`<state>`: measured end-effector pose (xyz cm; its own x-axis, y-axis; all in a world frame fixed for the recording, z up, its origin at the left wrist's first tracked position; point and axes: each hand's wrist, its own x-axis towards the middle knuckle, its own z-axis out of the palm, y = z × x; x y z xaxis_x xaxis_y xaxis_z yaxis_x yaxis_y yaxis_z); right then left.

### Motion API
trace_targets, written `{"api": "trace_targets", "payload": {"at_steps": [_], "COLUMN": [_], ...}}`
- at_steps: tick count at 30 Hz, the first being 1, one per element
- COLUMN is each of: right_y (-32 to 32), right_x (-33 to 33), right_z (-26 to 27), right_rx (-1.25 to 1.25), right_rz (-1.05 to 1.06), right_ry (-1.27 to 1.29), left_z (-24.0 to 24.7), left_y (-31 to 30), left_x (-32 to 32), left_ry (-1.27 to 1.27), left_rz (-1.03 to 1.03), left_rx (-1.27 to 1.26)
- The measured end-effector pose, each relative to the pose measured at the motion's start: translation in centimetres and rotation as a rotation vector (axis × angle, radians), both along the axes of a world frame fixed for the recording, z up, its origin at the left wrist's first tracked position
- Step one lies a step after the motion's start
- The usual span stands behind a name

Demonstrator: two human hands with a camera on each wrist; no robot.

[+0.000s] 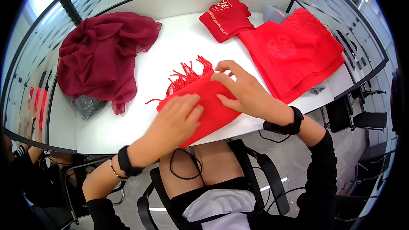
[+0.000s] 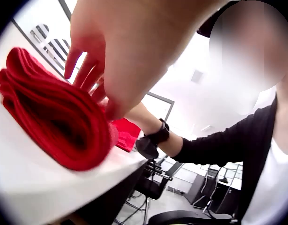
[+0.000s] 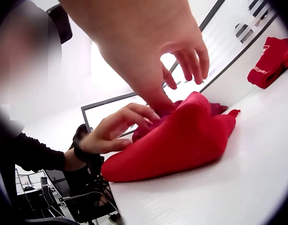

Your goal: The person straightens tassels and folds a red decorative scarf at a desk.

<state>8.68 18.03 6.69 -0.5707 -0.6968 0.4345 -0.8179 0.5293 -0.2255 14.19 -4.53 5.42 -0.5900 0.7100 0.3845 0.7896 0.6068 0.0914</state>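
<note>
My view has the folded red scarf (image 1: 217,113) on the white desk (image 1: 106,132), near edge in front of the person, fringe (image 1: 189,76) out on the far side. I've got the left hand (image 1: 172,117) over its left part, fingers loosely bent and gripping nothing, and the right hand (image 1: 245,91) at its right end, fingers arched and apart, thumb spread, also gripping nothing; can't tell if either one touches. Maroon cloth (image 1: 100,59) bunched at left, dark red cloth (image 1: 226,19) and larger red cloth (image 1: 294,55) folded at right.
</note>
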Motion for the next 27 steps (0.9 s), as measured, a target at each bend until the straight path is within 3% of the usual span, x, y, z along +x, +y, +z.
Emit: {"api": "trace_targets", "payload": {"at_steps": [4, 5, 8, 9, 18, 21, 25, 27], "right_y": [0.2, 0.8, 2.4, 2.6, 2.1, 1.2, -1.0, -2.1], "right_x": [-0.1, -0.2, 0.1, 0.3, 1.1, 1.3, 3.4, 3.9], "right_z": [-0.6, -1.7, -2.3, -1.7, -3.2, -2.1, 0.5, 1.1], "right_rx": [0.182, 0.338, 0.344, 0.473, 0.298, 0.234, 0.059, 0.05], "right_rz": [0.264, 0.256, 0.158, 0.106, 0.082, 0.124, 0.327, 0.288], "right_ry": [0.003, 0.001, -0.208, -0.239, 0.043, -0.024, -0.278, -0.514], "left_z": [-1.5, -1.9, -2.3, -2.4, -3.9, -3.8, -2.0, 0.1], "left_y": [0.5, 0.4, -0.1, -0.2, 0.9, 1.7, 0.1, -1.9], "left_x": [1.6, 1.6, 1.4, 1.3, 2.3, 3.5, 4.6, 4.5], "left_ry": [-0.119, -0.131, -0.137, -0.147, -0.114, -0.072, -0.267, -0.53], "left_rz": [-0.049, -0.057, -0.039, -0.042, 0.126, 0.214, 0.276, 0.345], "left_rx": [-0.149, -0.187, -0.23, -0.217, -0.122, -0.078, 0.139, 0.17]}}
